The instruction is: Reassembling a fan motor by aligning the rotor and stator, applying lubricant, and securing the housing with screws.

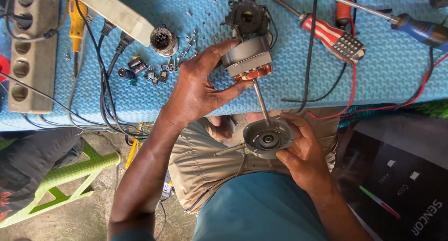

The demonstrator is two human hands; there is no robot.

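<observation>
Single head-worn camera, looking steeply down from above the person's lap toward the front edge of the work surface.

The view faces almost straight down and slightly forward: the person's teal shirt [259, 208] fills the bottom centre, the blue foam mat [382, 68] on the table spans the upper half, and bare ground with a green stool frame [70, 175] shows at lower left. The camera sits close, at arm's reach; the left hand [196, 89] and right hand [303, 150] occupy the middle of the frame. Both forearms enter from the bottom edge. Only one view is supplied, so no overlap applies.
</observation>
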